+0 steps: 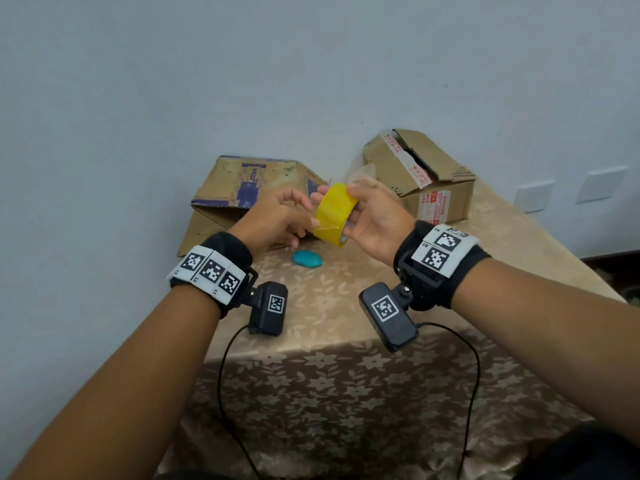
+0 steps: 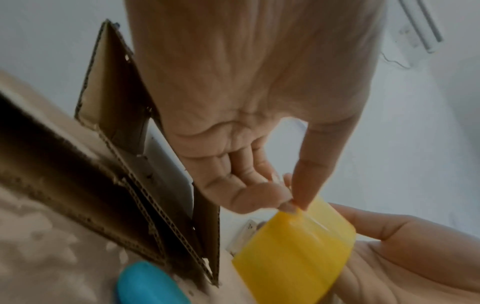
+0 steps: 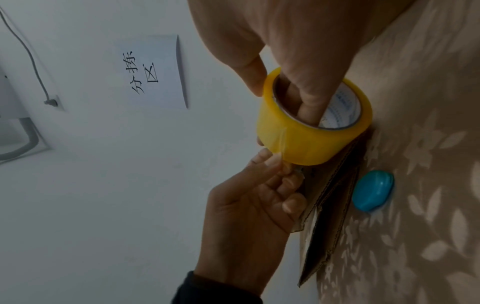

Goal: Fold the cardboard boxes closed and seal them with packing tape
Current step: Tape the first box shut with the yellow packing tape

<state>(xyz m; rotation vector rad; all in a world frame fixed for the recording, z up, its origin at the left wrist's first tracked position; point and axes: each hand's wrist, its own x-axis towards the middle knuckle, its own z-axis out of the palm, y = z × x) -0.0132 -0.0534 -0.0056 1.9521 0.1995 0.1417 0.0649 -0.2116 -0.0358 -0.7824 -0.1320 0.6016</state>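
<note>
A yellow roll of packing tape (image 1: 335, 214) (image 2: 293, 255) (image 3: 311, 131) hangs above the table between both hands. My right hand (image 1: 372, 216) (image 3: 298, 67) holds the roll with fingers through its core and the thumb on the outside. With thumb and forefinger, my left hand (image 1: 277, 216) (image 2: 259, 102) (image 3: 249, 205) pinches the loose end of the tape at the roll's near edge. A flattened cardboard box with blue print (image 1: 242, 195) lies behind the left hand. A second cardboard box (image 1: 422, 174) with red-printed tape stands at the back right, its top flaps partly raised.
A small turquoise oval object (image 1: 307, 258) (image 2: 150, 283) (image 3: 372, 190) lies on the floral beige tablecloth (image 1: 346, 375) below the roll. The table stands against a pale wall (image 1: 242, 81). A paper sign (image 3: 155, 72) hangs on the wall. Black cables trail from both wrist cameras.
</note>
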